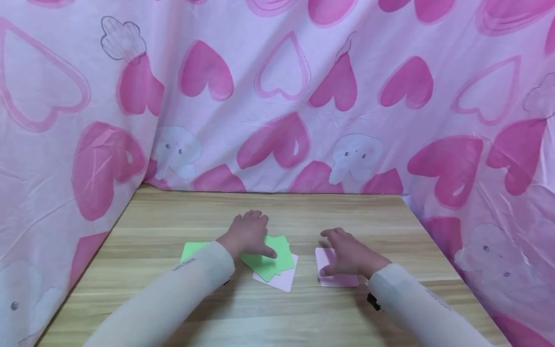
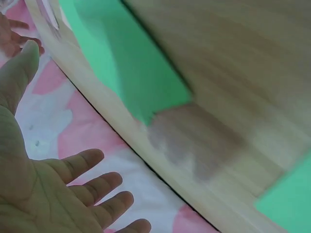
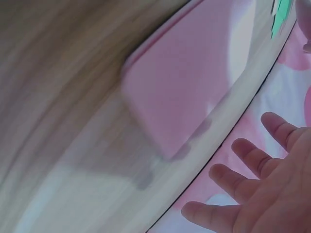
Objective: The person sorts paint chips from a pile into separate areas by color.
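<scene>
My left hand (image 1: 249, 237) hovers with spread fingers over a loose pile of green cards (image 1: 281, 251), holding nothing. A pink card (image 1: 284, 280) sticks out from beneath that pile. My right hand (image 1: 350, 256) is spread above a squared stack of pink cards (image 1: 342, 281), and its fingers grip nothing. In the right wrist view the pink stack (image 3: 189, 77) lies flat on the table, the hand's shadow beside it. The left wrist view shows the green cards (image 2: 126, 58) apart from the open palm.
Left of the pile, another green card (image 1: 191, 248) is partly covered by my left sleeve. Everything lies on a wood-grain table (image 1: 277, 323). A pink heart-patterned cloth (image 1: 277, 96) hangs around its back and sides.
</scene>
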A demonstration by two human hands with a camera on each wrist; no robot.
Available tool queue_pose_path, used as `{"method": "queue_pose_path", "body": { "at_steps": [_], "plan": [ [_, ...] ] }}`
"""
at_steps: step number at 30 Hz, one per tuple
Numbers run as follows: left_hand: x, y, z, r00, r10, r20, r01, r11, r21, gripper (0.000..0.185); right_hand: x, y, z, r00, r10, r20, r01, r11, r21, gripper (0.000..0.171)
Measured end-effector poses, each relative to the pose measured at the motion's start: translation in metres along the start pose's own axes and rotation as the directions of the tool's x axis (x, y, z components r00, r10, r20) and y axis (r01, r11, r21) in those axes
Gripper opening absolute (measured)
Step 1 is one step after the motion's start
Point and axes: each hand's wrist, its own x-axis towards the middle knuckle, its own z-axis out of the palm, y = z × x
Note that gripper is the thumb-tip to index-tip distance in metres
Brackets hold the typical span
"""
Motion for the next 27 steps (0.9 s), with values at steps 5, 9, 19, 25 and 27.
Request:
{"method": "queue_pose_path", "body": {
  "at_steps": [5, 9, 19, 25, 27],
  "plan": [
    [-0.008, -0.011, 0.006, 1.0, -0.017, 0.004, 0.017, 1.0, -0.011, 0.098, 0.011, -0.02, 0.008, 0.999, -0.041, 0.019, 0.041, 0.999, -0.011, 0.106],
    [-0.012, -0.016, 0.01, 0.999, 0.013, 0.039, -0.012, 1.0, -0.028, 0.104, 0.019, -0.041, 0.014, 0.997, -0.068, 0.026, 0.069, 0.997, -0.03, 0.101],
    [-0.012, -0.031, 0.0, 0.981, 0.117, 0.153, -0.11, 0.993, -0.049, 0.101, 0.028, -0.091, 0.039, 0.999, -0.023, -0.035, 0.018, 0.99, -0.137, 0.093],
    [-0.011, -0.035, -0.004, 0.969, 0.112, 0.219, -0.118, 0.993, 0.014, 0.102, 0.027, -0.111, 0.05, 0.995, 0.074, -0.074, -0.084, 0.985, -0.149, 0.097],
    [-0.009, -0.035, -0.003, 0.966, 0.112, 0.231, -0.123, 0.992, 0.031, 0.102, 0.026, -0.116, 0.055, 0.991, 0.107, -0.084, -0.118, 0.982, -0.147, 0.1]
  ]
}}
